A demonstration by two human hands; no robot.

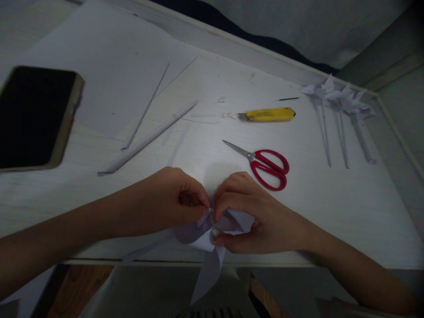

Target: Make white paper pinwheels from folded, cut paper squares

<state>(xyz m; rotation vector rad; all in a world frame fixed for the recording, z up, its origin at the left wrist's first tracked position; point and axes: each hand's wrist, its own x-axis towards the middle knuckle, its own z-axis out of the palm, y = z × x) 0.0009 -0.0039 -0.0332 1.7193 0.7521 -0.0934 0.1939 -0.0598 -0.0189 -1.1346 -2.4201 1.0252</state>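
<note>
At the table's front edge, both hands work on a white paper pinwheel with curled blades. My left hand is closed, pinching a paper tip between thumb and forefinger near the pinwheel's middle. From the other side my right hand grips the pinwheel, its thumb below and fingers above the centre. Between the fingertips shows a thin pale stick-like piece; what it is made of I cannot tell. One blade hangs down past the table edge. The hands hide part of the pinwheel.
Red-handled scissors lie just beyond my right hand, with a yellow utility knife farther back. Rolled paper tubes, a paper sheet and a phone are left. Several finished pinwheels lie at right.
</note>
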